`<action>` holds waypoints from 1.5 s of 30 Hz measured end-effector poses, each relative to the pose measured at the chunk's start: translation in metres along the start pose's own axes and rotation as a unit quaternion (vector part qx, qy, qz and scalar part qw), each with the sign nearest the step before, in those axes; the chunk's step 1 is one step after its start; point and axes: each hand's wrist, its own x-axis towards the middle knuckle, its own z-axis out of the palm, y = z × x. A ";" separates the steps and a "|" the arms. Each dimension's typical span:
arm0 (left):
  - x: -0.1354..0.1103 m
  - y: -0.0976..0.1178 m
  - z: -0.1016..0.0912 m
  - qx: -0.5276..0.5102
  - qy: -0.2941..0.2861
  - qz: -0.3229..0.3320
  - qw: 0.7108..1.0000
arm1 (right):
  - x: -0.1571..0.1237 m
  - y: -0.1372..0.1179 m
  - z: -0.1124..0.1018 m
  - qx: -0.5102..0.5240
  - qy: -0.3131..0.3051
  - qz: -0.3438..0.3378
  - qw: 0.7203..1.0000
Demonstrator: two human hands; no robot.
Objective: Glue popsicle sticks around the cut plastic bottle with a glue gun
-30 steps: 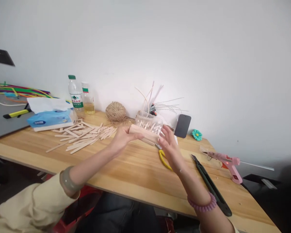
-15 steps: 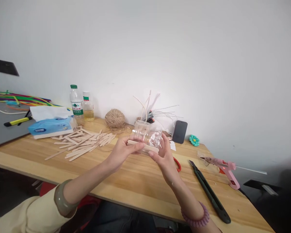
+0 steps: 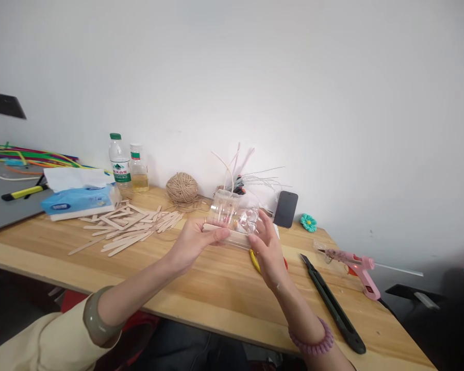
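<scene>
Between my hands, above the table, a clear plastic bottle (image 3: 248, 219) lies on its side, see-through and shiny. A wooden craft stick (image 3: 236, 237) runs lengthwise along its near face. My left hand (image 3: 196, 239) grips the left end, its thumb pressed on the stick. On the right end, my right hand (image 3: 267, 250) is closed round the bottle, thumb at the stick's right tip. Fingers behind the bottle are partly hidden. Under my right hand show the yellow and red handles of scissors (image 3: 254, 261), mostly covered.
Left on the wooden table (image 3: 201, 304) are loose craft sticks (image 3: 127, 232), a tissue pack (image 3: 81, 201) and two bottles (image 3: 119, 165). Behind stand a twine ball (image 3: 182, 188), wires (image 3: 263, 178) and a phone (image 3: 286, 209). Right lie a utility knife (image 3: 332, 304) and pink glue gun (image 3: 358, 265).
My right thumb has shifted slightly right along the stick. The right hand has moved a little, showing the yellow scissor handle. The view has shifted slightly.
</scene>
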 end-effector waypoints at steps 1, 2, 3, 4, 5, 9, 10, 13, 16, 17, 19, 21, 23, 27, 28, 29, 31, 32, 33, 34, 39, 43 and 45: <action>0.000 0.000 0.000 -0.003 0.000 0.000 1.000 | 0.001 0.000 -0.001 0.000 0.001 -0.005 1.000; 0.000 0.000 0.001 -0.004 0.001 -0.001 1.000 | 0.001 0.000 -0.001 0.000 0.001 -0.009 1.000; 0.000 0.000 0.001 -0.006 0.002 -0.003 1.000 | 0.001 0.000 -0.001 -0.001 0.000 -0.013 1.000; -0.001 0.001 0.001 -0.007 0.003 -0.005 1.000 | 0.002 0.000 -0.001 -0.002 -0.001 -0.017 1.000; -0.001 0.001 0.001 -0.008 0.004 -0.006 1.000 | 0.002 0.000 -0.001 -0.004 -0.001 -0.020 1.000; -0.001 0.001 0.002 -0.010 0.005 -0.002 1.000 | 0.003 0.001 -0.001 -0.014 0.004 -0.028 0.999; -0.001 0.000 0.002 -0.009 0.005 -0.001 1.000 | 0.003 0.001 -0.002 -0.017 0.004 -0.028 0.999; -0.001 0.000 0.002 -0.010 0.004 0.002 1.000 | 0.003 0.003 -0.003 -0.024 0.005 -0.032 0.999; -0.001 -0.002 0.002 -0.014 0.002 0.003 1.000 | 0.003 0.005 -0.003 -0.020 0.002 -0.041 0.999; -0.001 -0.002 0.002 -0.017 0.001 0.002 1.000 | 0.003 0.005 -0.003 -0.017 0.002 -0.043 0.999; 0.000 -0.003 0.002 -0.027 0.001 -0.003 1.000 | 0.004 0.004 -0.003 -0.013 0.006 -0.038 0.999; 0.001 -0.004 0.001 -0.046 -0.002 -0.019 0.999 | 0.006 0.003 -0.003 -0.015 0.011 -0.017 1.000; 0.003 -0.004 0.001 -0.071 -0.017 -0.042 0.996 | 0.009 0.002 -0.003 -0.027 0.017 0.023 0.999; 0.002 -0.005 -0.001 -0.118 -0.058 -0.063 0.989 | 0.014 0.001 -0.007 -0.014 0.017 0.103 0.994; 0.002 -0.005 -0.002 -0.128 -0.059 -0.060 0.988 | 0.014 0.001 -0.008 -0.007 0.012 0.113 0.993; 0.001 -0.006 -0.002 -0.138 -0.058 -0.058 0.987 | 0.013 0.001 -0.008 -0.011 0.014 0.116 0.993; 0.000 -0.007 -0.002 -0.156 -0.054 -0.056 0.985 | 0.010 0.002 -0.009 -0.065 0.040 0.090 0.993; -0.001 -0.008 -0.002 -0.163 -0.053 -0.056 0.984 | 0.008 0.002 -0.008 -0.111 0.064 0.059 0.990; -0.002 -0.008 -0.001 -0.171 -0.050 -0.056 0.982 | 0.006 0.002 -0.007 -0.161 0.090 0.016 0.983; -0.002 -0.009 0.000 -0.177 -0.047 -0.056 0.982 | 0.004 0.002 -0.006 -0.207 0.111 -0.033 0.972; -0.006 -0.011 0.003 -0.183 -0.052 -0.053 0.980 | 0.001 -0.001 0.002 -0.324 0.140 -0.190 0.916; -0.008 -0.012 0.004 -0.174 -0.052 -0.048 0.982 | 0.000 -0.004 0.008 -0.321 0.127 -0.199 0.917; -0.008 -0.012 0.002 -0.173 -0.052 -0.047 0.982 | -0.001 -0.006 0.009 -0.301 0.119 -0.206 0.923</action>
